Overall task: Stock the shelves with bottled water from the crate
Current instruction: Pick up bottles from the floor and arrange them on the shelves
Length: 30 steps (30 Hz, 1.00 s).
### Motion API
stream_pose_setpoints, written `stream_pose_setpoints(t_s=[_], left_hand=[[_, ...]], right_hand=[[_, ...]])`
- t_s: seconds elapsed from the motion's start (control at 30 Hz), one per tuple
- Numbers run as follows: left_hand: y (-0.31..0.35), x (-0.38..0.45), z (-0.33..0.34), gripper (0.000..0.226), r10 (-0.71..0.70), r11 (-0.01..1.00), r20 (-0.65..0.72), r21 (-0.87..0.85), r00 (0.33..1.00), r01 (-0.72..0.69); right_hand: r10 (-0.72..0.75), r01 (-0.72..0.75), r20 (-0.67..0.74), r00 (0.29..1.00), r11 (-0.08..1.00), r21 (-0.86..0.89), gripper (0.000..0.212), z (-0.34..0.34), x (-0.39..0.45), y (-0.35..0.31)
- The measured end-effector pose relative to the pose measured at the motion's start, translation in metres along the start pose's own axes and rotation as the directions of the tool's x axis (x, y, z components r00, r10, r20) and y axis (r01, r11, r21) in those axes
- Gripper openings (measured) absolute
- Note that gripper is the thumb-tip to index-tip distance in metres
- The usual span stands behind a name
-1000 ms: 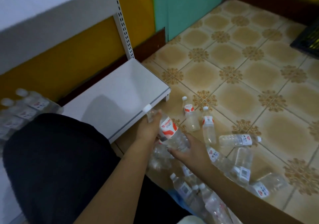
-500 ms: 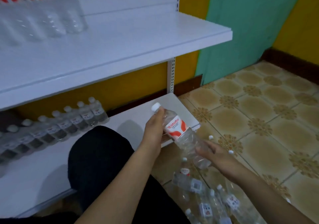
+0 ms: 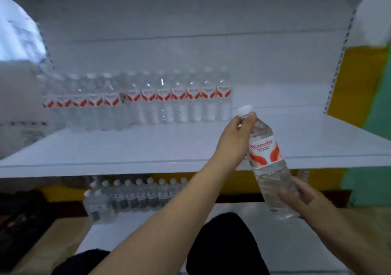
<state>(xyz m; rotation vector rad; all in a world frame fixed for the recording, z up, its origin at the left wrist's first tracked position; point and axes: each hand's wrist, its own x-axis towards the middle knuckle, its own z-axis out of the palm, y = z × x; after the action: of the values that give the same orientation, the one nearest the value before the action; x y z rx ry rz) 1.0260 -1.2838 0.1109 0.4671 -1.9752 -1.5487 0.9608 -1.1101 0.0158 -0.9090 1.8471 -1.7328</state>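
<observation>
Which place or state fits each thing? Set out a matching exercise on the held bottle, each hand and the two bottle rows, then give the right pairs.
Things:
1. left hand
2. right hand
3. held water bottle
4. long row of bottles
5. lower row of bottles

Places or states:
A. stands on the middle shelf
B. grips the bottle's neck
C. tilted, in front of the shelf edge
D. holds the bottle's base
E. under the middle shelf

Pairs: 1-B, 2-D, 3-C, 4-A, 5-E

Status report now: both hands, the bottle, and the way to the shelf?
Left hand grips bottle at neck, right hand holds base. Bottle tilted, before middle shelf. Bottle row at back; bare space to its right.
</observation>
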Motion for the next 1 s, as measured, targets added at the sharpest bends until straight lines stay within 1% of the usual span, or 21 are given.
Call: stream_pose_setpoints(t_s=[0.03,0.1,0.17,0.2,0.27,0.37,0.5,0.6,0.63,0.7,0.77,0.83,0.93,1.0], left_hand=[[0.010,0.006,-0.016,0.040,0.028,0.999,-0.018,0.019,0.999,-0.028],[0.032,0.017,-0.047,0.034,0.083,0.995,-0.034,0.053,0.996,-0.081],[0.051,0.028,-0.079,0.034,0.126,0.985,-0.041,0.121,0.991,-0.121],[0.058,0.034,-0.094,0.035,0.145,0.977,-0.041,0.164,0.989,-0.137],[0.066,0.044,-0.121,0.037,0.180,0.957,-0.065,0.244,0.982,-0.159],[0.059,0.064,-0.161,0.037,0.210,0.935,-0.129,0.317,0.969,-0.160],[0.032,0.094,-0.210,0.034,0.164,0.921,-0.155,0.377,0.974,-0.095],[0.016,0.113,-0.248,0.035,0.201,0.907,-0.193,0.406,0.960,-0.108],[0.013,0.119,-0.262,0.037,0.221,0.900,-0.193,0.418,0.956,-0.124],[0.007,0.133,-0.290,0.051,0.254,0.870,-0.179,0.473,0.951,-0.143],[0.003,0.149,-0.319,0.063,0.274,0.800,-0.133,0.582,0.952,-0.149],[-0.002,0.164,-0.344,0.072,0.268,0.697,-0.060,0.701,0.961,-0.151],[-0.009,0.185,-0.374,0.094,0.247,0.496,0.009,0.858,0.969,-0.135],[-0.012,0.198,-0.390,0.098,0.288,0.331,0.021,0.936,0.958,-0.119]], right_hand=[[-0.029,0.029,0.006,1.000,0.999,-0.026,0.041,0.010,0.010,-0.012],[-0.085,0.086,0.015,0.996,0.994,-0.074,0.038,0.031,0.034,-0.032],[-0.108,0.110,0.033,0.994,0.988,-0.104,0.034,0.055,0.061,-0.049],[-0.121,0.125,0.041,0.992,0.985,-0.122,0.033,0.069,0.077,-0.056],[-0.138,0.146,0.057,0.989,0.973,-0.179,0.038,0.099,0.107,-0.067],[-0.171,0.195,0.127,0.977,0.958,-0.209,0.048,0.147,0.149,-0.068],[-0.154,0.202,0.208,0.966,0.951,-0.235,0.056,0.210,0.203,-0.057],[-0.197,0.268,0.234,0.952,0.906,-0.329,0.057,0.252,0.242,-0.051],[-0.204,0.278,0.230,0.952,0.892,-0.357,0.059,0.265,0.254,-0.050],[-0.205,0.280,0.222,0.953,0.875,-0.394,0.063,0.290,0.276,-0.048],[-0.209,0.287,0.222,0.952,0.860,-0.421,0.066,0.313,0.295,-0.049],[-0.221,0.296,0.216,0.951,0.852,-0.431,0.067,0.334,0.311,-0.049],[-0.257,0.316,0.186,0.948,0.821,-0.476,0.068,0.360,0.333,-0.047],[-0.266,0.317,0.172,0.949,0.781,-0.538,0.066,0.374,0.342,-0.048]])
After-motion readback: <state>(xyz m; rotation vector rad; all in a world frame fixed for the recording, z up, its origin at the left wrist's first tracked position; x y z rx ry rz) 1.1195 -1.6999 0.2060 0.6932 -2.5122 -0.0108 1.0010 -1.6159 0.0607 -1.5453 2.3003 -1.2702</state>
